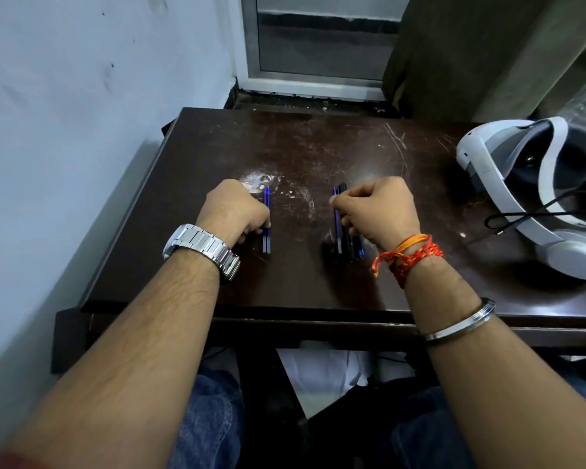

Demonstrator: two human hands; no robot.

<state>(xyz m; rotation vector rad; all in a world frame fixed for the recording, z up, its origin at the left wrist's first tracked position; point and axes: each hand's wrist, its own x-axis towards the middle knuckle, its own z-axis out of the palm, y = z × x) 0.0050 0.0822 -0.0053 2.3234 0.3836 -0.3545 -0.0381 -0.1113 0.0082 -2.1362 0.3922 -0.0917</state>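
Head view: your left hand point(237, 211) curls round two blue pens point(267, 240) and your right hand point(376, 208) pinches a darker pen bundle point(344, 238), both well left of the headset point(535, 198). There's bare table point(318, 140) between them, and its far-from-headset edge is near your left

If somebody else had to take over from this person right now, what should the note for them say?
Left hand: fingers curled over a small bunch of blue pens, which lie flat on the table.
Right hand: fingers curled on a bigger bunch of blue and black pens, also flat on the table.
Done: the pens lie in two neat bunches, side by side with a gap between them.
Left: probably lifting or joining the bunches; neither is off the table yet.
Mind the white headset at the right edge.
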